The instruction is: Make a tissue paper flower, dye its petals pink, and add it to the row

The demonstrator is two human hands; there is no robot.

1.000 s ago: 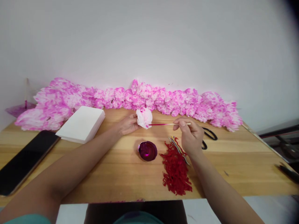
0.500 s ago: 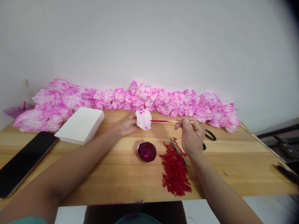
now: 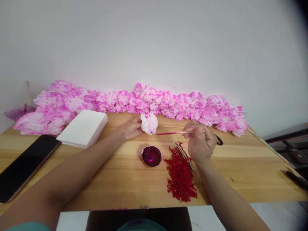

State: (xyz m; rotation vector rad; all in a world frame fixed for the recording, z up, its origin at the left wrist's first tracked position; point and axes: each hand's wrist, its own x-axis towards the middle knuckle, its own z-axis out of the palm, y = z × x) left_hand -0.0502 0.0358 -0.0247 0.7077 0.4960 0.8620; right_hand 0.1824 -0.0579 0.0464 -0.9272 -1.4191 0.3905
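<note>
Pinched in my left hand (image 3: 133, 129) is a white tissue paper flower (image 3: 149, 124) with pink dabs, held above the table. My right hand (image 3: 202, 141) grips a thin wooden stick (image 3: 169, 133) whose left half is stained magenta. The stick's tip is just below and right of the flower, apart from it. Below both hands stands a small round bowl (image 3: 151, 156) of dark magenta liquid. Beside it, a bundle of red yarn strands (image 3: 181, 179) lies near my right wrist, with several grey and yellow strands at its top.
A long heap of pink-and-white paper flowers (image 3: 149, 99) lines the wall. At left are a stack of white paper (image 3: 83, 128) and a black phone (image 3: 26, 166). Behind my right hand shows a black scissors handle (image 3: 218, 140); a dark tool (image 3: 295, 179) lies at the right edge.
My right hand has drawn the stick down and slightly right, so its tip has left the flower's edge. The flower has turned a little in my left hand.
</note>
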